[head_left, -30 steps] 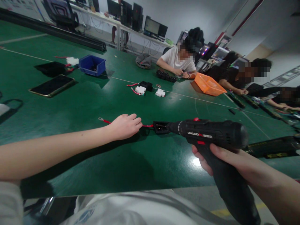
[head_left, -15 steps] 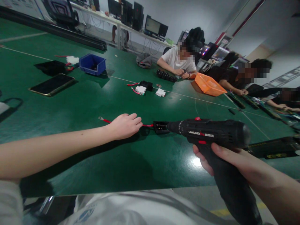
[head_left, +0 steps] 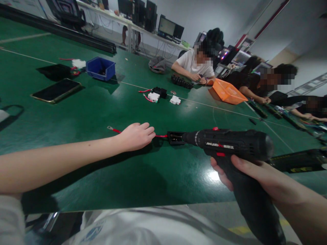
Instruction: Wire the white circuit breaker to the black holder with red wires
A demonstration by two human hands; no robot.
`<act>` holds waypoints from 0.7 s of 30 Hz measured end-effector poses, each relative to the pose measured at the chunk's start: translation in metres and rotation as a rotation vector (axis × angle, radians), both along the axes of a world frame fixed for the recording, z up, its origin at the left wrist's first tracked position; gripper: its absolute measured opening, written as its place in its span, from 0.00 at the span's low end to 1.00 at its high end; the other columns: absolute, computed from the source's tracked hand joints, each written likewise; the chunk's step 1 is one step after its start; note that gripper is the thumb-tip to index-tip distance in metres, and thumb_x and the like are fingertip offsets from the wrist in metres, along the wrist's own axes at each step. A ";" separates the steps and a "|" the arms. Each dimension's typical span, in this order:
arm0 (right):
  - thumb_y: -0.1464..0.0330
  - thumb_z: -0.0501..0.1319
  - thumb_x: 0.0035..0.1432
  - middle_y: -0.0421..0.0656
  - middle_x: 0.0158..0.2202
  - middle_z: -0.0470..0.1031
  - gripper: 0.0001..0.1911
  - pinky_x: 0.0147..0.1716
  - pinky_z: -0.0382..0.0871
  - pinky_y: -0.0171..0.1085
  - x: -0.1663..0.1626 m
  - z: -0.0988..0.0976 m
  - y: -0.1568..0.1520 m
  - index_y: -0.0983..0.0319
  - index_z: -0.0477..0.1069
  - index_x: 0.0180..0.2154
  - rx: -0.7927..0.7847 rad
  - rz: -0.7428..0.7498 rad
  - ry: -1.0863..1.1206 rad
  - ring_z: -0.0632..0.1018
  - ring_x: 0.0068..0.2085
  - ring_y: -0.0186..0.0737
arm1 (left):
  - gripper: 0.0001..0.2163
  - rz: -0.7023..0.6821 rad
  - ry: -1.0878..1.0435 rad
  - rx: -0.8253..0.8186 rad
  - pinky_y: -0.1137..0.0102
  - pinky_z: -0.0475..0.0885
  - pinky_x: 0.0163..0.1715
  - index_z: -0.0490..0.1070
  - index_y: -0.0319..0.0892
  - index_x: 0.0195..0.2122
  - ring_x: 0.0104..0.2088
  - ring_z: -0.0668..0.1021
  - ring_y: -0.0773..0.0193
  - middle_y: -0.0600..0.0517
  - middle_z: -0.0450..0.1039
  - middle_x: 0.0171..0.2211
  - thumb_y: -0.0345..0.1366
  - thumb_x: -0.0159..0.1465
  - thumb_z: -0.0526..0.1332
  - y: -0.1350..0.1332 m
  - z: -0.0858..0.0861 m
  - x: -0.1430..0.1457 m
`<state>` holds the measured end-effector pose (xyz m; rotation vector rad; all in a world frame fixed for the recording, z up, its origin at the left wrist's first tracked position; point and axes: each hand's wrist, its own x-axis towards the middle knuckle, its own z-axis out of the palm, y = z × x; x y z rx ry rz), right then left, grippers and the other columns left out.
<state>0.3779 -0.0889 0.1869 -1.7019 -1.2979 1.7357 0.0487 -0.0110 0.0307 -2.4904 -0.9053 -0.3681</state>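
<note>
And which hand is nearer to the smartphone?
Left: the left hand holds the red cable, to the right of the smartphone; the right hand grips the drill driver, much farther to the right.

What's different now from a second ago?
The black power drill in the right hand has shifted very slightly rightward. Nothing was taken up or let go. The left hand stays on the red cable; the black part stays by the drill's nose.

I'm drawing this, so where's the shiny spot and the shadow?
Head view: white glare on the glossy green tabletop, beside the black pistol-shaped power drill; head view: dark shadow along the bare left forearm's lower edge.
</note>
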 end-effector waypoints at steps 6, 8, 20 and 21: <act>0.50 0.72 0.51 0.48 0.36 0.76 0.24 0.28 0.74 0.41 -0.002 0.001 -0.002 0.62 0.79 0.39 0.007 -0.019 -0.006 0.76 0.29 0.41 | 0.06 0.011 0.005 -0.022 0.68 0.61 0.25 0.73 0.39 0.35 0.34 0.72 0.59 0.47 0.73 0.32 0.31 0.68 0.58 0.000 -0.001 0.000; 0.49 0.72 0.52 0.47 0.35 0.76 0.24 0.28 0.74 0.40 -0.005 0.003 -0.004 0.62 0.79 0.39 0.025 -0.018 -0.016 0.75 0.29 0.41 | 0.06 0.016 0.003 -0.025 0.68 0.61 0.25 0.74 0.39 0.36 0.34 0.72 0.59 0.47 0.73 0.32 0.31 0.68 0.58 0.000 -0.001 0.000; 0.48 0.74 0.47 0.45 0.31 0.76 0.25 0.27 0.73 0.37 -0.009 0.005 -0.007 0.61 0.80 0.36 0.030 -0.053 -0.019 0.75 0.28 0.40 | 0.06 0.004 -0.012 -0.009 0.68 0.62 0.25 0.73 0.39 0.35 0.34 0.72 0.59 0.47 0.73 0.32 0.30 0.68 0.58 0.000 -0.003 -0.001; 0.47 0.74 0.46 0.44 0.32 0.75 0.25 0.27 0.73 0.37 -0.010 0.005 -0.006 0.61 0.79 0.36 0.030 -0.067 -0.012 0.75 0.28 0.39 | 0.06 0.004 -0.013 -0.007 0.68 0.61 0.25 0.73 0.39 0.34 0.34 0.72 0.59 0.47 0.73 0.32 0.31 0.68 0.58 0.000 -0.003 -0.001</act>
